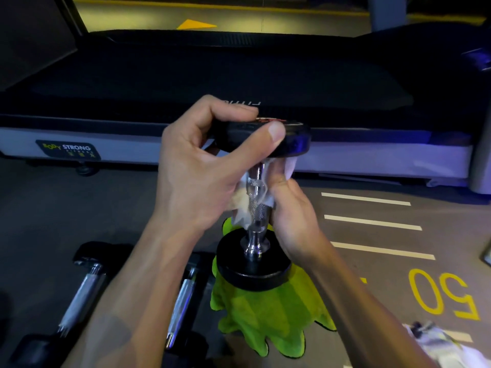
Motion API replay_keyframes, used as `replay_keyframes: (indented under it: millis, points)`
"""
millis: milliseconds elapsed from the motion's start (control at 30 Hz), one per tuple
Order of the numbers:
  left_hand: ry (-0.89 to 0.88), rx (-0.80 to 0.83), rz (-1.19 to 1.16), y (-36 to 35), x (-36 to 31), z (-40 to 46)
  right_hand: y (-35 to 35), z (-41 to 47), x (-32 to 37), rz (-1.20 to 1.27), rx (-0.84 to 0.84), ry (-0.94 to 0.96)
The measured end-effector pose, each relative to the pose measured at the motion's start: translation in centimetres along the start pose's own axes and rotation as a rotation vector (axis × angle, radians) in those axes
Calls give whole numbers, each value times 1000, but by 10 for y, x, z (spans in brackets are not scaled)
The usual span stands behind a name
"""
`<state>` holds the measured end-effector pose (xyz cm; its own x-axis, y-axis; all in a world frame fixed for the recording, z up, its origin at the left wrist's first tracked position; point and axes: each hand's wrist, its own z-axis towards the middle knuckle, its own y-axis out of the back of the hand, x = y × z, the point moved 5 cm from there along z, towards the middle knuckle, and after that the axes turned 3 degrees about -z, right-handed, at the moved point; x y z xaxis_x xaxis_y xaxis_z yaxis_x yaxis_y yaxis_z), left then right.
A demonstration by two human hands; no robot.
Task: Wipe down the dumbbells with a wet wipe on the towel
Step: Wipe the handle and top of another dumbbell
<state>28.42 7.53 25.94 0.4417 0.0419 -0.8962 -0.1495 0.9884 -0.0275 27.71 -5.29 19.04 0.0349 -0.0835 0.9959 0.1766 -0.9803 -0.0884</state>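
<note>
Mid-frame, the black round-plate dumbbell with knurled chrome handle stands upright on the lime-green microfibre towel, left hand clamping its top plate, right hand squeezing the white wet wipe round the vertical handle.

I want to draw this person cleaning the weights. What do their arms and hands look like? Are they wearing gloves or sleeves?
No gloves and no sleeves in view. Both forearms are bare from the bottom edge of the picture up to the wrists. The left hand and the right hand are bare too, with short, plain fingernails. I see no watch, ring, bracelet or wristband on either one.
</note>
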Motion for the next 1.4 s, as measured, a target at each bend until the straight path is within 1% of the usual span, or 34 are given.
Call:
replay_keyframes:
  millis: [67,100,200,233,300,333,433,467,500,533,600,633,700,733,767,800,833,867,933,967,1000,1033,1067,1100,1200,1267,1300,1333,1400]
  points:
    - [-2,-12,3,2,0,0,-9,-4,5,-44,54,191]
    - [-6,-20,12,2,0,-1,-10,-4,1,-82,59,257]
    - [-25,-19,64,-4,-3,-4,-10,2,-2,-193,-24,283]
    - [-34,-11,75,-6,-3,-5,-9,4,2,-198,-22,284]
    - [-44,-6,84,-7,-4,-7,-8,8,7,-119,30,227]
    - [-46,-7,89,-5,-5,-7,-7,11,6,-57,71,154]
    - [-42,2,93,-2,-5,-6,-12,18,-1,141,285,-34]
    - [-41,1,101,-1,-5,-5,-16,18,-1,226,334,-64]
    - [-43,0,108,-2,-5,-5,-17,19,-2,268,343,-79]
    - [-48,-1,111,-3,-5,-5,-15,19,-4,255,310,-70]
    - [-67,-11,109,-2,-4,-5,-13,16,-4,103,152,35]
    - [-72,-19,111,-1,-4,-6,-13,12,-3,-12,55,100]
    - [-77,-42,135,0,-5,-7,-12,6,-4,-319,-161,194]
    - [-77,-60,149,2,-5,-8,-11,6,-5,-465,-235,211]
    - [-77,-76,154,3,-5,-8,-11,6,-5,-540,-259,213]
    - [-78,-84,147,6,-5,-7,-10,8,-5,-544,-215,211]
    - [-79,-83,136,8,-4,-7,-9,13,-6,-472,-103,189]
    - [-79,-74,127,10,-4,-7,-10,16,-5,-340,50,150]
    - [-76,-14,102,8,-5,-9,-10,18,-9,9,342,-20]
    - [-77,20,81,5,-7,-12,-10,16,-11,164,422,-118]
    - [-81,44,62,2,-9,-13,-10,13,-13,255,472,-185]
    - [-85,54,53,0,-9,-14,-10,11,-15,280,482,-206]
    - [-92,52,58,-1,-10,-14,-10,11,-16,239,446,-179]
    - [-102,40,73,0,-10,-13,-9,11,-15,146,373,-107]
    - [-100,-37,106,10,-6,-10,-9,9,-8,-307,48,147]
    - [-95,-87,113,16,-5,-10,-13,7,-7,-587,-80,202]
    - [-94,-101,117,19,-4,-11,-12,6,-6,-656,-104,184]
    - [-94,-105,117,21,-4,-11,-12,6,-5,-664,-82,152]
    - [-97,-100,118,23,-4,-11,-14,2,0,-566,61,126]
